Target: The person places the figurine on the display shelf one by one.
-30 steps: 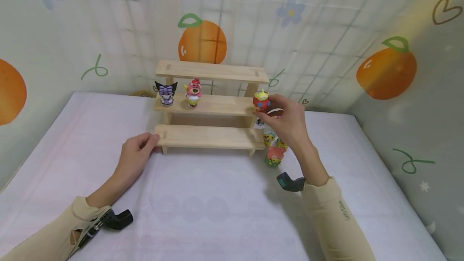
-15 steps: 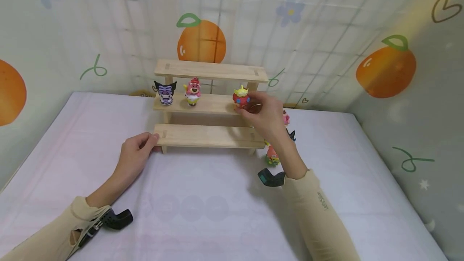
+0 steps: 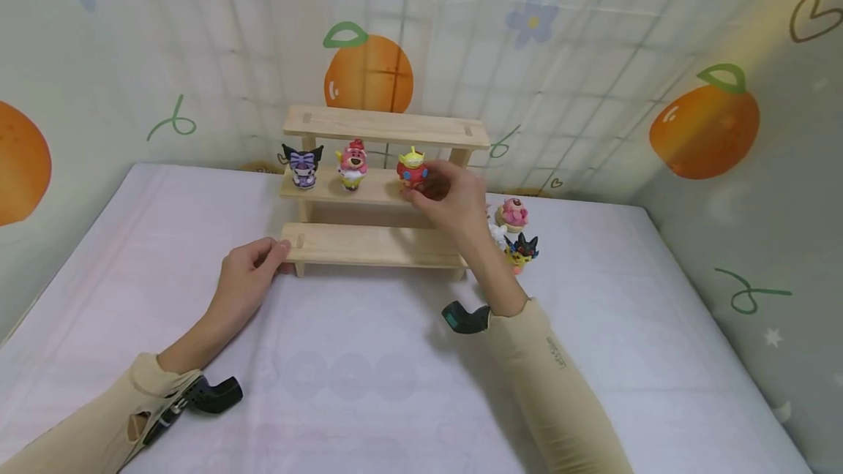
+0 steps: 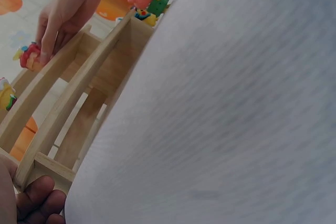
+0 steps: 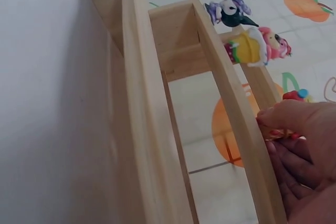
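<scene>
A three-tier wooden display stand [image 3: 369, 246] stands on the white-covered table. My left hand [image 3: 249, 273] grips the left end of its lowest step, thumb on top and fingers beneath. With my right hand [image 3: 454, 200] I pinch a small red figurine with a yellow head [image 3: 412, 169] at the middle step, right of its centre. On that step, to the left, stand a purple and black figurine [image 3: 304, 168] and a pink bear figurine [image 3: 353, 167]. The right wrist view shows my thumb and fingers [image 5: 286, 116] around the red figurine, hiding part of it.
More figurines stand on the table at the stand's right end, among them a pink one [image 3: 513, 213] and a black-eared one [image 3: 522, 251], partly hidden behind my right forearm. A patterned curtain [image 3: 454, 42] hangs close behind the stand.
My right hand has carried the red figurine leftward from the right end of the middle step towards the pink bear figurine. My left hand has stayed on the lowest step.
</scene>
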A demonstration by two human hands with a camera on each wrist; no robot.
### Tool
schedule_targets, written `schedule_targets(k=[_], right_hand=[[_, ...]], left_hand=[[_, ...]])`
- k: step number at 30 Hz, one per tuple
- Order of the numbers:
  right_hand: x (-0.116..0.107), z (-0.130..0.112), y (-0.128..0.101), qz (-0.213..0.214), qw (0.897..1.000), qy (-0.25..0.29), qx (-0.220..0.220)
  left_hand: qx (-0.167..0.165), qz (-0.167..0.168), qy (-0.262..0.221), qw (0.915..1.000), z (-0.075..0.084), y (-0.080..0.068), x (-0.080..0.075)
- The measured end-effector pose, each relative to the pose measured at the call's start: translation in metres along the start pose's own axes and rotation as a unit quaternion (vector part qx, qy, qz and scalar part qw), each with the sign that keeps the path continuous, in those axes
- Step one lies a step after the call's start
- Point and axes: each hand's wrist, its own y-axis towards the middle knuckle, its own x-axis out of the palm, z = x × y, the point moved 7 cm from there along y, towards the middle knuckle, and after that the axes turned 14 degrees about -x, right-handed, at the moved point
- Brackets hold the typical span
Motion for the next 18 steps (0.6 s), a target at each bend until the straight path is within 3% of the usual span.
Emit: schedule_targets(k=[18], right_hand=[[0.0022,-0.0025,-0.0013,-0.004,1.0,-0.009,0.006]], left_hand=[[0.003,-0.002,0.005,1.0,0.0009,0.0003,-0.0015]])
